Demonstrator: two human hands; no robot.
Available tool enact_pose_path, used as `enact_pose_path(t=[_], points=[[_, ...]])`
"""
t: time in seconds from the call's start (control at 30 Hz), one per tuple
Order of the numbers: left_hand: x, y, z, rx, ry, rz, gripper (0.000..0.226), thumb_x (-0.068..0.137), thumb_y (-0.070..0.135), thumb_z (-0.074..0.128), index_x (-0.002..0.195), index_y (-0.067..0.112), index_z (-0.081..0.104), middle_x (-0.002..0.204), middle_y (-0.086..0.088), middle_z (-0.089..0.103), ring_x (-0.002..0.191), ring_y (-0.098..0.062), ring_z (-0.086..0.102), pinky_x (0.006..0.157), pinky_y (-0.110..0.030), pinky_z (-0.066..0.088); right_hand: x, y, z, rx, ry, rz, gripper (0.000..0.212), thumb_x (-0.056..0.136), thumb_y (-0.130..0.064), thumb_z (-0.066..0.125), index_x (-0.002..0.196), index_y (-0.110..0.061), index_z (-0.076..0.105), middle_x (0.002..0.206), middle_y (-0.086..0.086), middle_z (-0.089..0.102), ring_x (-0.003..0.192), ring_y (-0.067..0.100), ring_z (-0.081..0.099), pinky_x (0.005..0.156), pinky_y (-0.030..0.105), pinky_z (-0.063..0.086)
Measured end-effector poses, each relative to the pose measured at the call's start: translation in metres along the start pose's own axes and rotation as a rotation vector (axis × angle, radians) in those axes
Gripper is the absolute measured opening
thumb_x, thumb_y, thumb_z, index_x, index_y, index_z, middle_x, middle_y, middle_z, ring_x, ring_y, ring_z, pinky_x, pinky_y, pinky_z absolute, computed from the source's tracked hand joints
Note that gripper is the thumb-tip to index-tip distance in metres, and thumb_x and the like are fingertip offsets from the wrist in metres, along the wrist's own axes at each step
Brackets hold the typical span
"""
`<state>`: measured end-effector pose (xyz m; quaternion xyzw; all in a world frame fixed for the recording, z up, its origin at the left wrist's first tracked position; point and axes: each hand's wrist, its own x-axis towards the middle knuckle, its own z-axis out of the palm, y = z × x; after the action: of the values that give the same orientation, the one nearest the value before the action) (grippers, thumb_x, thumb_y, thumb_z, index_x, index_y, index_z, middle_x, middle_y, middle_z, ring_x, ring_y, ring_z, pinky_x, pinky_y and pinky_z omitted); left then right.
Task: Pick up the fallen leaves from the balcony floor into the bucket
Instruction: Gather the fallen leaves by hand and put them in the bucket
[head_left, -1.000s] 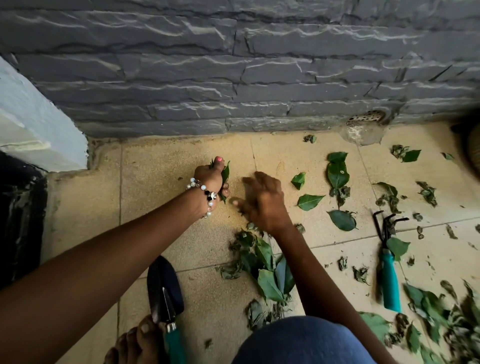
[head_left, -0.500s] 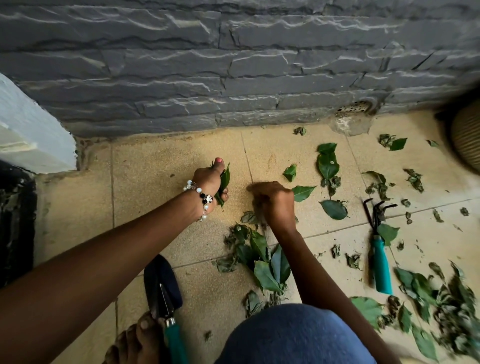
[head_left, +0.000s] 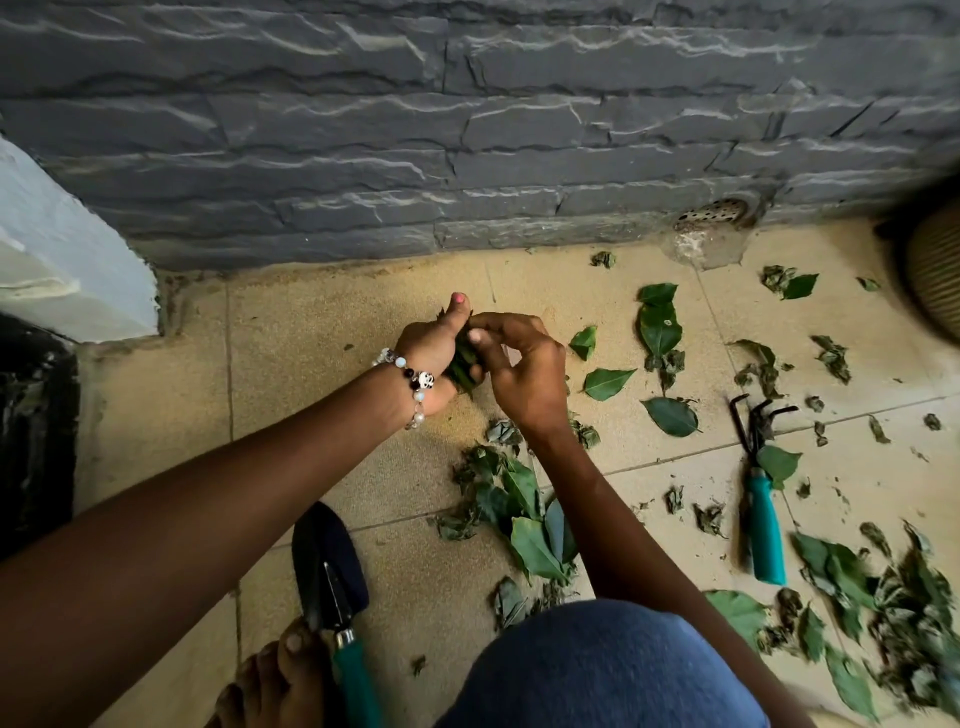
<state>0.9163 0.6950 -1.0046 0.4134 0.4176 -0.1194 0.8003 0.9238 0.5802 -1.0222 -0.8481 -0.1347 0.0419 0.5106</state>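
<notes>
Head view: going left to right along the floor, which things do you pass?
Trowel → left hand gripping a leaf bunch → right hand → loose leaf → rake → leaf heap.

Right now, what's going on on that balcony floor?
A person crouches on the tiled floor gathering fallen leaves. The left hand grips a small bunch of leaves, and the right hand is at that same bunch, fingers touching it. Many leaves remain: a pile below the hands and loose ones to the right. A hand rake and a trowel lie untouched. No bucket is clearly in view.
</notes>
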Motion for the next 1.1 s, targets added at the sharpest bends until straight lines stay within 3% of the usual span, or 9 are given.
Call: enact_pose_path(t=[0.17,0.3,0.47,0.6,0.73,0.83,0.97,1.03,1.1], points=[[0.001,-0.013,0.007,0.096,0.011,0.097,0.026,0.094,0.026,0.061,0.079,0.004,0.061,0.056,-0.004,0.059,0.04,-0.012,0.047,0.038,-0.015,0.034,-0.002,0.006,-0.017,0.442,-0.038,0.193,0.015,0.096,-0.004,0.056,0.105,0.0,0.067,0.088,0.01,0.073,0.08,0.017,0.07,0.076,0.033,0.056],[0.002,-0.015,0.008,0.116,0.007,0.022,0.035,0.1,0.028,0.051,0.074,0.006,0.056,0.04,0.005,0.051,0.028,-0.005,0.04,0.034,-0.009,0.028,-0.006,0.036,-0.03,-0.193,0.12,0.19,0.028,0.088,-0.034,0.068,0.103,-0.011,0.071,0.1,0.006,0.072,0.092,0.02,0.066,0.081,0.038,0.054],[0.008,-0.011,-0.002,0.106,0.133,0.047,0.041,0.099,0.04,0.051,0.072,0.008,0.058,0.053,0.002,0.044,0.03,-0.005,0.035,0.037,-0.011,0.026,-0.044,0.061,-0.025,-0.602,-0.29,0.093,0.08,0.083,-0.076,0.038,0.136,-0.018,0.051,0.145,0.021,0.042,0.136,0.04,0.033,0.11,0.053,0.034],[0.008,-0.015,-0.001,0.092,0.144,0.006,0.048,0.099,0.047,0.046,0.069,0.011,0.055,0.051,0.002,0.044,0.031,-0.008,0.035,0.038,-0.012,0.027,-0.061,0.061,-0.016,-0.64,-0.259,-0.132,0.043,0.092,-0.028,0.063,0.131,-0.01,0.059,0.142,0.023,0.047,0.135,0.044,0.038,0.105,0.052,0.041],[0.006,-0.028,0.001,0.095,0.12,-0.023,0.047,0.1,0.046,0.042,0.07,0.011,0.052,0.058,-0.002,0.046,0.037,-0.012,0.039,0.039,-0.014,0.028,-0.054,0.057,-0.023,-0.608,-0.133,-0.297,0.019,0.077,0.004,0.073,0.095,-0.002,0.073,0.099,0.017,0.071,0.088,0.032,0.068,0.071,0.033,0.06],[0.005,-0.034,0.004,0.111,0.098,-0.034,0.045,0.101,0.045,0.041,0.072,0.012,0.051,0.063,-0.005,0.051,0.04,-0.014,0.046,0.039,-0.015,0.033,-0.042,0.038,-0.027,-0.298,0.082,-0.064,0.024,0.078,0.01,0.069,0.092,-0.007,0.076,0.092,0.005,0.074,0.076,0.014,0.069,0.072,0.009,0.051],[0.0,-0.032,0.011,0.203,0.165,-0.049,0.044,0.099,0.045,0.047,0.076,0.009,0.057,0.084,-0.013,0.065,0.073,-0.028,0.064,0.069,-0.039,0.057,-0.025,0.007,-0.012,0.504,0.23,0.38,0.019,0.08,0.011,0.068,0.091,-0.003,0.074,0.079,-0.002,0.074,0.072,0.009,0.069,0.07,0.027,0.057],[-0.003,-0.029,0.017,0.204,0.16,-0.091,0.044,0.099,0.047,0.045,0.08,0.01,0.059,0.091,-0.014,0.066,0.083,-0.029,0.065,0.08,-0.047,0.056,-0.023,0.0,-0.004,0.491,0.23,0.342,0.02,0.081,0.008,0.069,0.093,-0.006,0.075,0.088,0.003,0.075,0.081,0.012,0.07,0.08,0.033,0.058],[-0.005,-0.023,0.024,0.137,0.154,-0.093,0.042,0.101,0.043,0.045,0.081,0.009,0.059,0.082,-0.012,0.064,0.073,-0.025,0.062,0.064,-0.037,0.054,-0.025,-0.003,0.0,0.303,0.221,0.155,0.024,0.084,0.006,0.066,0.098,-0.01,0.075,0.097,-0.002,0.073,0.09,0.003,0.068,0.088,0.024,0.054]])
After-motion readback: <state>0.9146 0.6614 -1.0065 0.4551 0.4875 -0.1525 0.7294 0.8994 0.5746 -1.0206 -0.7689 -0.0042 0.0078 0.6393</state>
